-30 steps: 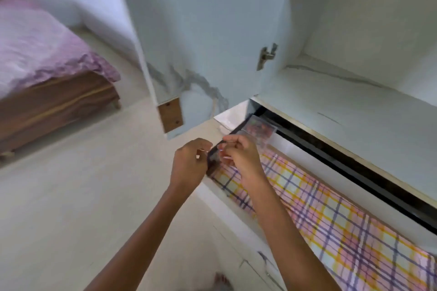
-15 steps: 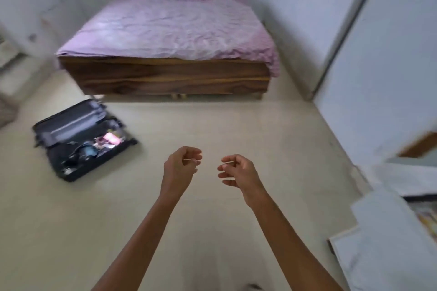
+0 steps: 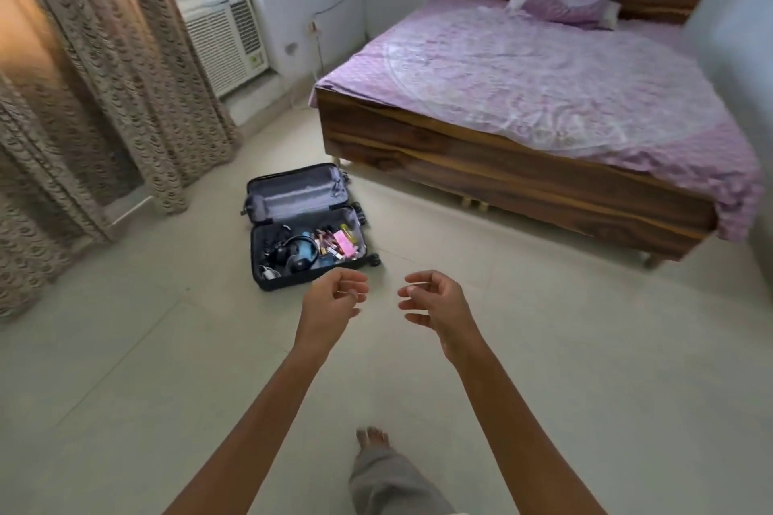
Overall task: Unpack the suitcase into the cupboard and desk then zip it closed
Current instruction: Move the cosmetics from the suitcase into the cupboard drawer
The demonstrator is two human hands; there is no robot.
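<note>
- Ahead on the pale floor (image 3: 125, 368), the dark suitcase (image 3: 293, 197) lies opened flat. Its far half shows bare grey lining, and the near half holds the things.
- In that near half (a jumble, hard to sort) are dark headphones (image 3: 299, 255), some cables and a pink packet (image 3: 345, 242) among small bright items.
- The left hand (image 3: 334, 299) hovers in the air, fingers loosely curled and holding nothing — in this view just below the suitcase's near edge.
- The right hand (image 3: 431, 299) is beside it but apart, fingers likewise relaxed, empty.
- A wooden bed (image 3: 523, 163) with a purple cover stands right of the suitcase, near it.
- A patterned curtain (image 3: 125, 75) hangs at the left, and a window air conditioner (image 3: 226, 42) sits beyond the suitcase.
- One bare foot (image 3: 372, 437) shows on the floor, bottom centre.
</note>
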